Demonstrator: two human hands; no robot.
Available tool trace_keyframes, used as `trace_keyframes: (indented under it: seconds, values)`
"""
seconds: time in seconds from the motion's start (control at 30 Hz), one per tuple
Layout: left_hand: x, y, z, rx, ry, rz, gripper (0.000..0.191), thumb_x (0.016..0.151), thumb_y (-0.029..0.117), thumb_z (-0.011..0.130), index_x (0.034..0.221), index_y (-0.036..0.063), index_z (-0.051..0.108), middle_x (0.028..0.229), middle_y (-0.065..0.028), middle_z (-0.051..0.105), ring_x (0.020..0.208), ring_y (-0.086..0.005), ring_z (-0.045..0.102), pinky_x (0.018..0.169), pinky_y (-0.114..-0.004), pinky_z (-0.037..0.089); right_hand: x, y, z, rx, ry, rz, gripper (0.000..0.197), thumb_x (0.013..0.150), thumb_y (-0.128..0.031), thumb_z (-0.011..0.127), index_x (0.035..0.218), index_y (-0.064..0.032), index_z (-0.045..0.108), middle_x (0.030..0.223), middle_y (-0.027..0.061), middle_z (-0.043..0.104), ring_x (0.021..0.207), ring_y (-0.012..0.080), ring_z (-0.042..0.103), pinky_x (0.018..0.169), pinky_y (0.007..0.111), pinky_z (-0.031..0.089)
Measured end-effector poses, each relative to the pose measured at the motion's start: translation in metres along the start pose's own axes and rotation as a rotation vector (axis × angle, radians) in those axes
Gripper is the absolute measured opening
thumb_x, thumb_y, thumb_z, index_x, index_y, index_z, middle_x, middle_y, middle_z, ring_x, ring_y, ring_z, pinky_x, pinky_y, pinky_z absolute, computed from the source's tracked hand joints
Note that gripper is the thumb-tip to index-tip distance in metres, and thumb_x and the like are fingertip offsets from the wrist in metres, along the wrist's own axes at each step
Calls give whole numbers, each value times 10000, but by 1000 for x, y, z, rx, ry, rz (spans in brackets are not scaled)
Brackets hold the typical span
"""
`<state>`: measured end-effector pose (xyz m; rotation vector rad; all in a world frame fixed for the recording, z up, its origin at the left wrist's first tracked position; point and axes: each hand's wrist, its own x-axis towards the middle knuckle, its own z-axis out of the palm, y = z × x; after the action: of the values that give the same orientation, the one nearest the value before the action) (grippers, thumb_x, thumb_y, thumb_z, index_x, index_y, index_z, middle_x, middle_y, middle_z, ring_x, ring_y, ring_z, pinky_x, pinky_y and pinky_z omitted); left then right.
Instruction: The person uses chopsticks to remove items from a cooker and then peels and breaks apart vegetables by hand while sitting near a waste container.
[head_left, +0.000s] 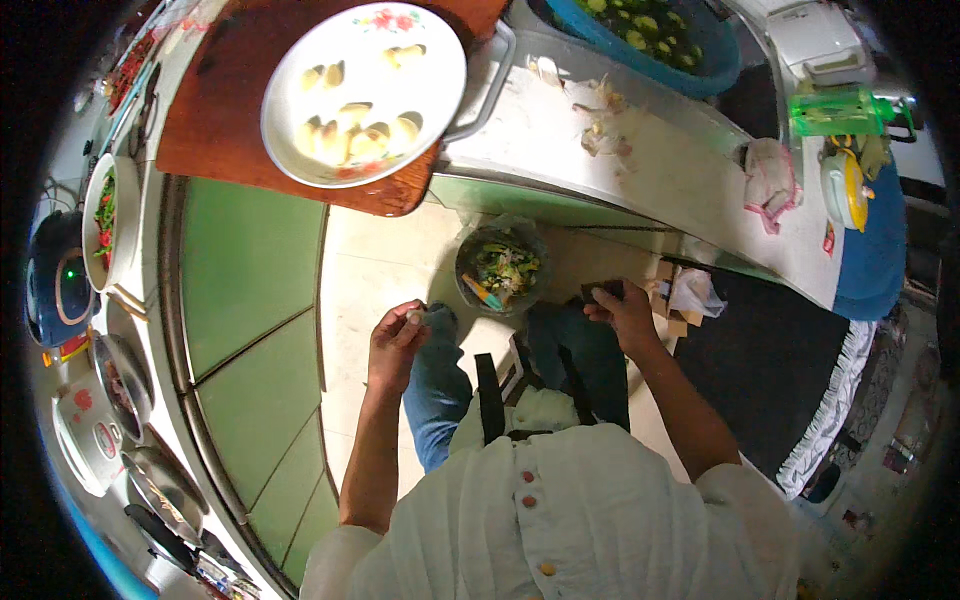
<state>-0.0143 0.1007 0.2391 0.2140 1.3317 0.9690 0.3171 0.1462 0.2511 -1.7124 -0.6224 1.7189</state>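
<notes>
My left hand (396, 336) is raised left of the waste bin, its fingertips pinched on a small pale piece, perhaps a garlic clove (415, 316). A dark, flat, rectangular object (603, 291) is held between the thumb and fingers of my right hand (624, 311); its exact kind is unclear. Between and beyond the hands, a lined waste bin (466, 283) on the floor holds vegetable scraps (507, 268). A white enamel basin (289, 75) with floral decoration contains several peeled pale cloves (367, 141) and rests on a brown wooden board (217, 112).
Papery peelings (604, 139) and a pink-edged cloth (771, 180) lie on the white counter (675, 161). A blue tub (705, 79) holds sliced greens in liquid. Green cabinet doors (247, 270) stand at left, below a counter with bowls; a dark mat (757, 360) is at right.
</notes>
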Motion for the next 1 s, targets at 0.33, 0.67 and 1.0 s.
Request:
trace_keyframes:
  seconds: [0.33, 0.67, 1.0]
  values:
    - [108, -34, 3, 98, 6, 170, 296, 777, 160, 609, 1026, 19, 531, 871, -37, 560, 709, -104, 494, 669, -213, 397, 111, 76, -6, 75, -157, 6, 166, 787, -114, 573, 901, -14, 504, 793, 71, 544, 664, 163, 579, 568, 258, 478]
    - [150, -88, -6, -68, 67, 305, 230, 796, 62, 565, 1012, -8, 526, 868, -62, 549, 726, -125, 502, 692, -229, 427, 171, 150, -13, 71, -191, -112, 158, 789, -136, 567, 863, -5, 516, 755, 72, 568, 647, 165, 580, 566, 276, 481]
    - [125, -147, -39, -178, 163, 250, 219, 806, 69, 554, 1011, -3, 529, 837, -53, 554, 700, -124, 494, 657, -217, 421, 142, 187, -65, 141, 4, -66, 196, 771, -141, 581, 899, -3, 525, 790, 82, 571, 663, 172, 578, 580, 284, 479]
